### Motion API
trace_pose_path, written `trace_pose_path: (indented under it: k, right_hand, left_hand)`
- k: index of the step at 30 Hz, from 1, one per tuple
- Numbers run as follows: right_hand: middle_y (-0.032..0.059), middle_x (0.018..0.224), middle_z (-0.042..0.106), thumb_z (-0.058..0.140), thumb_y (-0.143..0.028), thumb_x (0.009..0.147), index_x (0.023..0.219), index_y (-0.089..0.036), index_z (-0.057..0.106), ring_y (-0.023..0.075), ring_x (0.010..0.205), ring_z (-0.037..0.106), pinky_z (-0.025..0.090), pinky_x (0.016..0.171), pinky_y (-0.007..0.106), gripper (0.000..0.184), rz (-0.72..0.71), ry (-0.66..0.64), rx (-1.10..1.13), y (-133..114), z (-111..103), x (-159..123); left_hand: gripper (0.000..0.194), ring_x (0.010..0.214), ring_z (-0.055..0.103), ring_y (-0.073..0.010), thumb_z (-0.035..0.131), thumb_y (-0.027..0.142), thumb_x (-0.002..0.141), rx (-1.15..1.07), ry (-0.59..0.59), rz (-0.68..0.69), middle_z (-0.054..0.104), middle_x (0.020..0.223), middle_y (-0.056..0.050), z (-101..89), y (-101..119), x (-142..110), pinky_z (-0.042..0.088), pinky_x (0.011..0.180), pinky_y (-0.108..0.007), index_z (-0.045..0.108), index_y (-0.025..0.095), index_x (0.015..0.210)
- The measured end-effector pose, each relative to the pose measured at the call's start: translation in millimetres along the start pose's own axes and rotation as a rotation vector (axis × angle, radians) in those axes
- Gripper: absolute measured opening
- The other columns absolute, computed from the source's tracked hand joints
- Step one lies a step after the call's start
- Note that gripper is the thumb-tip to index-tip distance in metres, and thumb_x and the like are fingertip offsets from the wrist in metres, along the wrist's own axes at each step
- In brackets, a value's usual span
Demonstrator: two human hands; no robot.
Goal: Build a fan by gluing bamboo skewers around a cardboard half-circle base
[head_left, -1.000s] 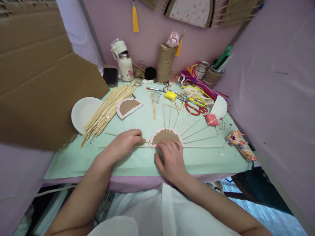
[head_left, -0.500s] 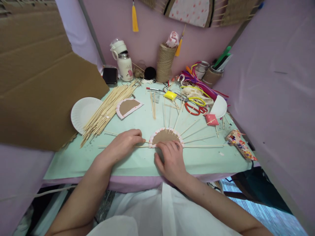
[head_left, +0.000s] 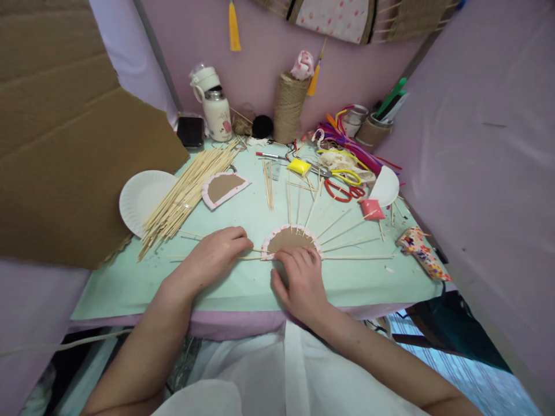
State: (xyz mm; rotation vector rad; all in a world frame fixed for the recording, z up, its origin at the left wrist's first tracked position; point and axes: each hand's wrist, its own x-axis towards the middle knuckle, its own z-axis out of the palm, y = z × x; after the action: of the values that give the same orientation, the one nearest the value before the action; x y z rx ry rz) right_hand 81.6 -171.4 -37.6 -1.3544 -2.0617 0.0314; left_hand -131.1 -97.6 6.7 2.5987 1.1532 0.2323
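A half-round piece of cardboard (head_left: 288, 238) with a pink-spotted white rim lies near the table's front. Several thin wooden sticks (head_left: 333, 225) fan out from its edge to the back and right. My left hand (head_left: 223, 248) pinches a wooden stick (head_left: 258, 250) on the left side, its inner end over the cardboard's rim. Below it, another stick runs along the straight edge. My right hand (head_left: 301, 274) rests its fingers on the cardboard's lower part, the index fingertip by the pinched stick's end and the thumb apart. The fingers hide part of the straight edge.
A bundle of sticks (head_left: 186, 196) overlaps a white paper plate (head_left: 143, 196) at left. Behind lies a second half-round piece (head_left: 225, 188). Red-handled scissors (head_left: 340, 190), a yellow packet (head_left: 299, 167) and a pink packet (head_left: 372, 209) lie back right. A flower-patterned object (head_left: 422, 254) is far right.
The view has shifted slightly. Both hands keep nearly the same pose, the left still pinching the stick and the right still on the cardboard.
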Motion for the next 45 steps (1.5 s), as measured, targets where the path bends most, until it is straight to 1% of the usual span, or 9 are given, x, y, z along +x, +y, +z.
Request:
trace_pose_path:
  k: [5, 15, 20, 24, 31, 36, 45]
  right_hand:
    - [0.0071, 0.1, 0.067, 0.055, -0.017, 0.086, 0.106, -0.019, 0.056, 0.0208, 0.097, 0.057, 0.033, 0.097, 0.042, 0.02, 0.006, -0.008, 0.002, 0, 0, -1]
    - [0.0069, 0.099, 0.067, 0.055, -0.018, 0.086, 0.106, -0.018, 0.057, 0.0208, 0.095, 0.057, 0.034, 0.097, 0.043, 0.02, 0.008, 0.003, 0.0, 0, 0, 0]
    - [0.0077, 0.105, 0.067, 0.056, -0.018, 0.086, 0.108, -0.019, 0.057, 0.0215, 0.101, 0.057, 0.034, 0.099, 0.043, 0.022, 0.012, 0.029, 0.013, -1, 0, 0]
    - [0.0084, 0.11, 0.066, 0.056, -0.018, 0.086, 0.111, -0.02, 0.057, 0.0214, 0.104, 0.058, 0.034, 0.1, 0.043, 0.025, 0.01, 0.068, 0.035, -1, -2, -1]
    - [0.0072, 0.106, 0.067, 0.057, -0.015, 0.086, 0.109, -0.02, 0.055, 0.0204, 0.101, 0.059, 0.032, 0.101, 0.045, 0.024, -0.016, 0.085, 0.064, -2, -3, -3]
    - [0.0062, 0.105, 0.067, 0.056, -0.016, 0.086, 0.108, -0.021, 0.055, 0.0195, 0.101, 0.06, 0.031, 0.101, 0.044, 0.022, -0.028, 0.1, 0.078, -1, -3, -3]
    - [0.005, 0.105, 0.068, 0.057, -0.016, 0.086, 0.108, -0.021, 0.055, 0.019, 0.101, 0.061, 0.03, 0.103, 0.044, 0.022, -0.013, 0.074, 0.081, 0, -2, -3]
  left_hand:
    - [0.025, 0.088, 0.056, -0.0164, 0.042, 0.019, 0.096, 0.006, 0.014, 0.01, 0.06, 0.095, -0.003, 1.6, -2, -1, 0.042, 0.075, -0.028, 0.067, 0.022, 0.099]
    - [0.024, 0.09, 0.058, -0.0187, 0.042, 0.024, 0.098, 0.039, 0.015, 0.01, 0.063, 0.096, -0.004, 1.5, -6, 0, 0.041, 0.079, -0.032, 0.066, 0.022, 0.102]
    - [0.025, 0.091, 0.058, -0.0191, 0.041, 0.027, 0.099, 0.023, 0.02, 0.011, 0.063, 0.096, -0.005, 1.5, -10, -1, 0.04, 0.08, -0.033, 0.065, 0.022, 0.104]
    - [0.024, 0.092, 0.059, -0.0194, 0.042, 0.028, 0.099, 0.045, 0.028, 0.008, 0.064, 0.096, -0.005, -0.1, -9, -2, 0.039, 0.08, -0.034, 0.066, 0.022, 0.104]
    - [0.023, 0.097, 0.061, -0.0217, 0.048, 0.028, 0.097, 0.079, 0.06, -0.005, 0.068, 0.101, -0.006, -6.4, -4, -3, 0.04, 0.084, -0.036, 0.067, 0.022, 0.108]
    - [0.023, 0.102, 0.061, -0.0217, 0.047, 0.022, 0.096, 0.106, 0.06, 0.005, 0.07, 0.105, -0.006, -9.2, -3, -4, 0.039, 0.089, -0.037, 0.066, 0.021, 0.11]
    - [0.025, 0.102, 0.061, -0.0215, 0.045, 0.024, 0.096, 0.064, 0.043, -0.013, 0.071, 0.103, -0.005, -9.7, -2, -5, 0.039, 0.091, -0.038, 0.066, 0.023, 0.11]
